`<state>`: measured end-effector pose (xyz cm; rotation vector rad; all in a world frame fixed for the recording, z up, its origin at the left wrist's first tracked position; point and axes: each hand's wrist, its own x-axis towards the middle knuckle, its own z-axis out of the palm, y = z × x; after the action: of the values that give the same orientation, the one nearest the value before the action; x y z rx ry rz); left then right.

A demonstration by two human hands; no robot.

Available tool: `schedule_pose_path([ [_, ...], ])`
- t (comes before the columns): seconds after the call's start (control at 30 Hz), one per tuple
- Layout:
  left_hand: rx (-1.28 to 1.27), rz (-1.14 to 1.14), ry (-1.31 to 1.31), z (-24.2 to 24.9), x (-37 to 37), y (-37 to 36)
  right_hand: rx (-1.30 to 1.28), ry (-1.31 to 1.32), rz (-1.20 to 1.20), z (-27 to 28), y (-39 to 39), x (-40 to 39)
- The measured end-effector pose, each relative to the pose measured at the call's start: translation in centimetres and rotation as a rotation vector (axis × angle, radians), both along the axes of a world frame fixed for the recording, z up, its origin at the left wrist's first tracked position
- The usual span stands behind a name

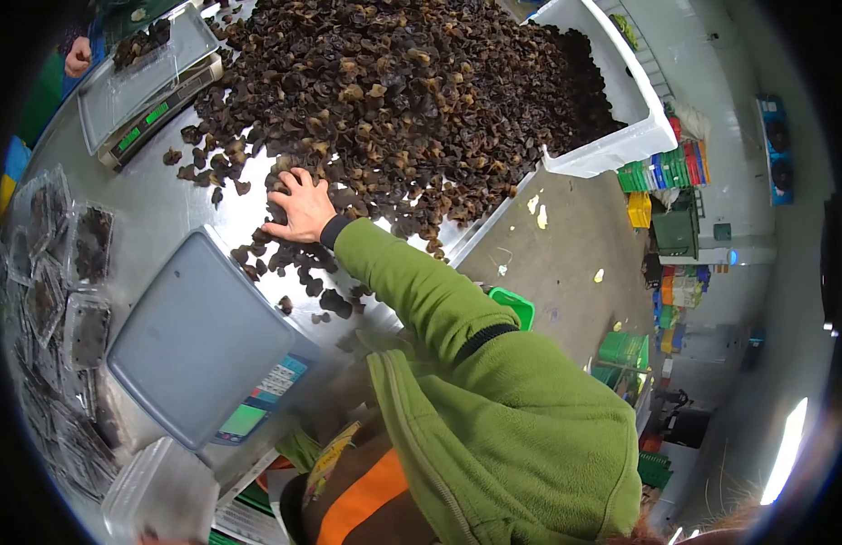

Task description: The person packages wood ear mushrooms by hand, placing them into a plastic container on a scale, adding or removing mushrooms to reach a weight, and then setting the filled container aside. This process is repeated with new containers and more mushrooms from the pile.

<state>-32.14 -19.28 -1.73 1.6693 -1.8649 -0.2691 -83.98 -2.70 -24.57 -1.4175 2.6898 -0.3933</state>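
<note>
My right hand (pixel 300 209), in a green sleeve, reaches over a metal table (pixel 157 213) with its fingers spread. It rests at the near edge of a big heap of dark brown wood ear mushrooms (pixel 375 100), touching or just above some loose pieces. Closer to me sits a weighing scale with a grey platform (pixel 207 336), bare on top, its green display facing me. Loose mushrooms lie between hand and scale. I cannot make out my left hand; a blurred reddish patch shows at the bottom edge by a stack of clear plastic trays (pixel 162 490).
Several filled clear packs (pixel 85 331) lie along the left. A second scale (pixel 157 113) bears a clear tray with mushrooms; another person's hand (pixel 78 56) is beside it. A white tub (pixel 611 150) lies tipped at the heap's right end. Coloured crates (pixel 661 168) stand beyond the floor.
</note>
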Motion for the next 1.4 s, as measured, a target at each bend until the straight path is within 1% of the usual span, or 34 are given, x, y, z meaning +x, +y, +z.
schedule_pose_path([
  [0.03, -0.196, -0.416, -0.059, -1.7, -1.4, 0.6, 0.012, -0.025, 0.007, 0.3, 0.6, 0.3],
  [0.07, -0.405, -0.678, -0.112, -3.5, -4.7, 1.1, 0.021, -0.052, 0.011, 0.4, 1.1, 0.6],
  [0.1, -0.233, -0.876, -0.040, -4.6, -7.6, 2.2, 0.002, -0.083, 0.011, 0.8, 1.6, 1.0],
  [0.17, -0.090, -1.048, -0.073, -6.5, -13.1, 4.1, -0.012, -0.099, -0.007, 1.4, 2.5, 2.5],
  [0.23, 0.011, -1.094, -0.127, -8.5, -16.0, 5.4, 0.023, -0.009, 0.004, 1.3, 3.6, 4.4],
  [0.27, 0.015, -1.089, -0.125, -9.5, -16.6, 6.0, 0.063, 0.021, 0.021, 1.0, 4.1, 4.9],
  [0.3, 0.036, -1.091, -0.145, -10.4, -16.9, 6.4, -0.031, 0.040, 0.009, 0.6, 4.5, 5.3],
  [0.37, 0.054, -1.086, -0.176, -11.9, -17.3, 6.7, -0.070, 0.074, -0.012, -0.3, 4.1, 4.9],
  [0.43, 0.061, -1.061, -0.159, -11.9, -17.3, 7.1, -0.113, 0.116, -0.053, -1.0, 3.8, 4.5],
  [0.5, 0.063, -1.032, -0.134, -11.7, -17.4, 7.2, -0.123, 0.058, -0.094, -1.4, 3.3, 3.6],
  [0.57, 0.147, -1.067, -0.102, -11.2, -17.2, 7.2, -0.096, -0.023, -0.125, -1.2, 3.3, 3.1],
  [0.6, 0.145, -1.055, -0.095, -10.6, -17.2, 7.3, -0.096, -0.018, -0.112, -0.9, 3.3, 3.1],
  [0.67, 0.085, -1.098, -0.020, -9.3, -17.3, 7.6, -0.091, -0.230, -0.279, -0.5, 3.4, 3.2],
  [0.7, 0.085, -1.082, -0.013, -9.2, -17.0, 7.6, -0.186, -0.275, -0.341, -1.1, 3.7, 3.1],
  [0.73, 0.059, -1.056, 0.007, -9.2, -16.6, 7.4, -0.315, -0.364, -0.356, -1.8, 4.0, 2.7],
  [0.8, 0.030, -1.008, 0.025, -9.3, -15.9, 7.3, -0.472, -0.541, -0.357, -1.2, 4.0, 2.5],
  [0.83, 0.015, -0.962, 0.067, -9.3, -16.0, 7.2, -0.547, -0.752, -0.368, -0.8, 3.5, 2.7],
  [0.87, -0.001, -0.914, 0.103, -9.3, -15.9, 6.9, -0.576, -0.873, -0.373, 3.3, 2.7, 4.1],
  [0.93, -0.001, -0.871, 0.075, -9.3, -16.3, 6.3, -0.616, -0.893, -0.212, 6.1, 0.8, 6.1],
  [0.97, -0.028, -0.877, 0.104, -9.0, -17.0, 6.1, -0.702, -0.713, -0.050, 9.6, -0.4, 7.9],
  [1.07, -0.080, -0.883, 0.162, -8.8, -18.7, 5.5, -0.815, -0.655, 0.263, 14.1, -3.8, 12.9],
  [1.1, -0.094, -0.895, 0.195, -8.9, -19.1, 5.4, -0.779, -0.624, 0.331, 15.0, -4.5, 14.4],
  [1.13, -0.099, -0.886, 0.199, -9.2, -19.4, 5.3, -0.740, -0.591, 0.399, 15.3, -5.1, 15.7],
  [1.17, -0.068, -0.870, 0.230, -9.6, -19.6, 5.3, -0.649, -0.525, 0.457, 15.0, -5.5, 16.7],
  [1.2, -0.036, -0.855, 0.261, -9.9, -19.7, 5.3, -0.483, -0.544, 0.478, 15.0, -5.5, 17.5],
  [1.23, 0.000, -0.816, 0.243, -10.2, -19.8, 5.1, -0.467, -0.434, 0.560, 13.8, -5.6, 17.8],
  [1.27, -0.001, -0.808, 0.247, -10.7, -19.7, 5.0, -0.450, -0.324, 0.639, 13.7, -5.7, 18.0],
  [1.33, 0.122, -0.772, 0.219, -11.8, -19.5, 4.9, -0.484, -0.335, 0.676, 13.4, -5.4, 17.5],
  [1.37, 0.085, -0.768, 0.251, -12.4, -19.6, 4.8, -0.520, -0.348, 0.705, 14.0, -5.2, 17.0],
  [1.4, 0.097, -0.757, 0.257, -12.2, -19.7, 4.9, -0.565, -0.468, 0.666, 14.6, -4.8, 16.4],
])
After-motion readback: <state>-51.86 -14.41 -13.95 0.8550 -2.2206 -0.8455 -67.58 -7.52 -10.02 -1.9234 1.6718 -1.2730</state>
